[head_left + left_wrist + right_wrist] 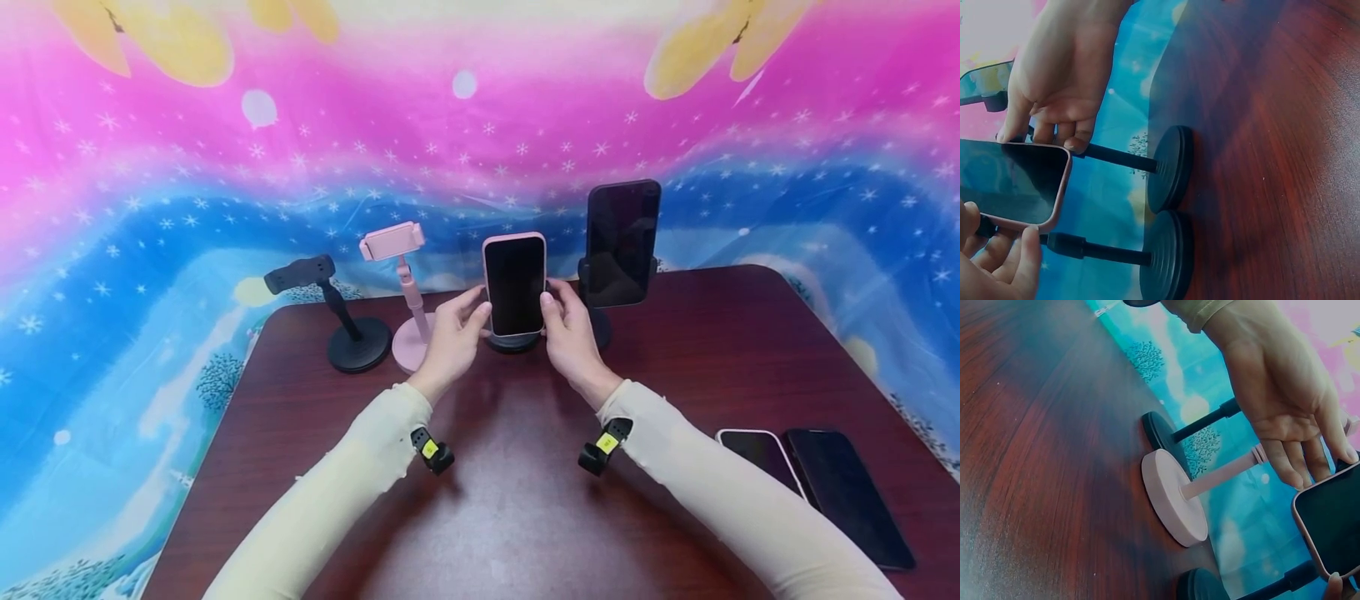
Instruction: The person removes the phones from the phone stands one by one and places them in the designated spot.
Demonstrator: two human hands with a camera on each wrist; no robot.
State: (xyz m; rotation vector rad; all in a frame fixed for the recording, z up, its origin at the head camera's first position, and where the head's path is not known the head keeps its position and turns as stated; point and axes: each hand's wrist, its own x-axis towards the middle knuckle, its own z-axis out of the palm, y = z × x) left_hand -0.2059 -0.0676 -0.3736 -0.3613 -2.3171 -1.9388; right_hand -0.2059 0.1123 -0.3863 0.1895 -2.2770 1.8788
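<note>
A smartphone in a pink case (515,283) stands upright, dark screen facing me, in a phone stand with a round black base (513,342). My left hand (453,333) holds its left edge, thumb at the front and fingers behind. At the opposite edge, my right hand (572,337) grips it the same way. The left wrist view shows the stand's stem (1116,253) behind the phone's lower end; the clamp is mostly hidden by phone and fingers. In the right wrist view, left-hand fingertips (1297,479) lie along the case.
Left of the hands stand a pink phone stand (408,292) and a black one (348,321), both without phones. A larger dark phone (622,242) sits in a stand at right. A white-edged phone (761,458) and a black phone (851,496) lie on the brown table (525,500).
</note>
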